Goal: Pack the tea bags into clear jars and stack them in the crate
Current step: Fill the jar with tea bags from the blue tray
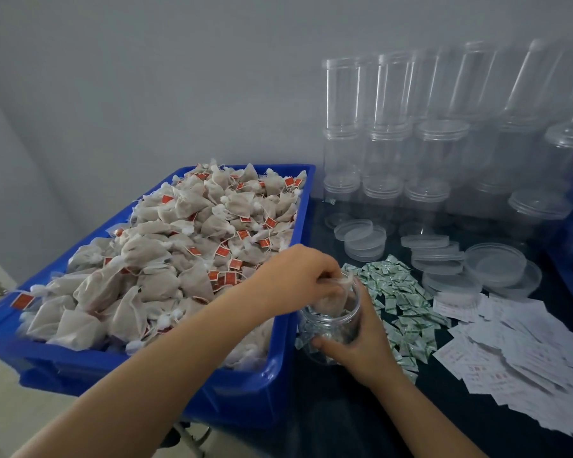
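On a dark table [338, 421] set against a plain grey wall [146, 77], a person works seen from above, both bare forearms reaching in from the bottom edge. At the left, a blue crate [262, 385] overhangs the table's edge, heaped with tea bags [166, 259]: soft beige pouches with white strings and small red tags (any print on the tags is too small to read).

Just right of the crate, the left hand [298, 279] pinches one tea bag [331, 299] by its top and holds it in the mouth of a clear jar [331, 328]. The jar is lidless, tilted towards the crate, and some contents show blurred at its bottom. The right hand [361, 345] curls round the jar's side from the right, fingers under it and thumb along its near wall.

Behind the jar lies a scatter of small green-and-white sachets [401, 302]; their print cannot be read. Right of these is a spread of white paper slips [516, 352] with faint red marks, also illegible. Loose clear lids [444, 256] lie in short stacks farther back. Against the wall stand rows of empty clear jars [387, 150], stacked three high, some with lids on.
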Demonstrator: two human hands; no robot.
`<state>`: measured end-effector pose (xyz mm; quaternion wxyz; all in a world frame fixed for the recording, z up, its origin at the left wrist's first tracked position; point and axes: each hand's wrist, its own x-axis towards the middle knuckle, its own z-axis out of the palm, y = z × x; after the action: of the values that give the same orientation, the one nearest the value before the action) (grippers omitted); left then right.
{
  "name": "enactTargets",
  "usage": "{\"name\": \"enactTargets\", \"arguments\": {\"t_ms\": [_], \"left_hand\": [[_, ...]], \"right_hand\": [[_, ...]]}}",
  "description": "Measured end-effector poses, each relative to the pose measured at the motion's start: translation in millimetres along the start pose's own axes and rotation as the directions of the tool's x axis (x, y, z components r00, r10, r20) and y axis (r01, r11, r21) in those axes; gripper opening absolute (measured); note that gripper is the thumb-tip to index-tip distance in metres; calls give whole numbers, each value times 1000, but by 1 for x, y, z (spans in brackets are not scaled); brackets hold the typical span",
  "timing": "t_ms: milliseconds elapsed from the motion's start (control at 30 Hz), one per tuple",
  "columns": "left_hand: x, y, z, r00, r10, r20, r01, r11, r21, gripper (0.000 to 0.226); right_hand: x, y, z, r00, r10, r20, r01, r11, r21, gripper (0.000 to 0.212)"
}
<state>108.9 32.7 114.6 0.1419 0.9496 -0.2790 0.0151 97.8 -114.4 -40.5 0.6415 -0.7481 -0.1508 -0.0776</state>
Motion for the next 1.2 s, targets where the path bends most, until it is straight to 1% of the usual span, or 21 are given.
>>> {"name": "enactTargets", "arguments": {"t_ms": [67, 133, 200, 300, 400, 467, 567, 667, 733, 833, 900, 1067, 1133, 1200], "left_hand": [[0, 2, 4, 1000, 12, 14, -12, 1000, 14, 21], [0, 3, 2, 1000, 8, -1, -8, 999, -38, 27], [-2, 0, -7, 998, -13, -67, 8, 997, -74, 30], [-8, -16, -27, 974, -82, -213, 57, 991, -119, 26], [-19, -40, -43, 946, -178, -270, 154, 982, -107, 21], [-29, -58, -49, 941, -239, -238, 236, 971, -39, 24], [-43, -83, -50, 931, -337, -140, 354, 927, 122, 30], [-55, -99, -46, 891, -444, -91, 449, 837, 312, 39], [-59, -106, -43, 862, -503, -61, 484, 783, 390, 48], [-60, -114, -37, 813, -582, -24, 533, 728, 432, 57], [-59, -117, -34, 796, -605, -9, 547, 712, 440, 56], [-57, -120, -31, 791, -607, 75, 503, 715, 485, 33], [-55, -119, -30, 788, -610, 83, 501, 713, 491, 33], [-52, -117, -30, 786, -612, 89, 499, 713, 492, 39]], "right_hand": [[1, 1, 0, 1000, -8, 4, 8, 1000, -11, 108], [1, 1, 0, 1000, -10, 15, 11, 1000, -14, 108], [0, 1, 0, 1000, 7, 16, -7, 1000, -5, 109], [-2, 0, 0, 1000, 21, 4, -21, 1000, -1, 109], [-2, -1, -1, 1000, 18, 5, -18, 1000, 5, 107], [-1, -1, 0, 1000, 22, 9, -22, 1000, 8, 106], [-1, -3, 0, 1000, 19, 11, -19, 1000, 2, 105], [-1, -3, 0, 1000, 19, 13, -19, 1000, -2, 103], [-1, -2, 0, 1000, 18, 14, -18, 1000, -9, 104], [-2, -1, -1, 1000, 25, 13, -25, 1000, -12, 106], [-2, 0, -1, 1000, 27, 12, -27, 1000, -11, 107], [-1, 1, 0, 1000, 26, 12, -26, 1000, -12, 106], [-2, 1, 0, 1000, 25, 5, -24, 1000, -15, 105], [-2, 1, 0, 1000, 25, 3, -25, 1000, -18, 104]]}}
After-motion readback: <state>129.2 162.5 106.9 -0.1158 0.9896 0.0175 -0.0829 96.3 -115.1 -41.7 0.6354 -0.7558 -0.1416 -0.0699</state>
